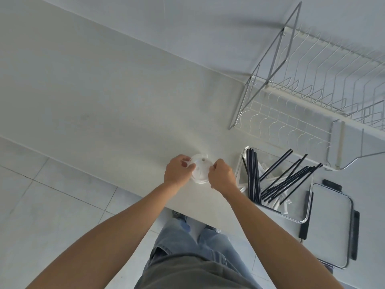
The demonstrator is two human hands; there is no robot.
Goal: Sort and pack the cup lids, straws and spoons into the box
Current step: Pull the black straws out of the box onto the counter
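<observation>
- The left hand (178,171) is gripping the left edge of a stack of clear cup lids (199,169), fingers curled over the rim.
- The right hand (221,175) is pinching the right edge of the same stack, fingers curled inward toward the left hand.
- The stack is sitting between the two hands, on or just above the white counter (116,113); contact with the surface cannot be determined. The number of lids in the stack cannot be counted, as the layers are blurring together. The top lid is showing one small hole near its far edge.
- One clear rectangular box (306,220) is standing just to the right of the right hand, its near left corner hidden behind the right forearm.
- Black straws (253,176) are lying inside the box in two groups: roughly five are standing together along the wall nearest the right hand, and about ten are fanning diagonally, tips projecting past the far rim. An exact count is not obtainable.
- White wrapped items (283,202), possibly spoons, are lying beneath the straws; their number cannot be told.
- One box cover with black clips (331,222) is lying flat to the right of the box, well apart from both hands.
- One white wire dish rack (308,97) is standing beyond the box, far to the right of the hands.
</observation>
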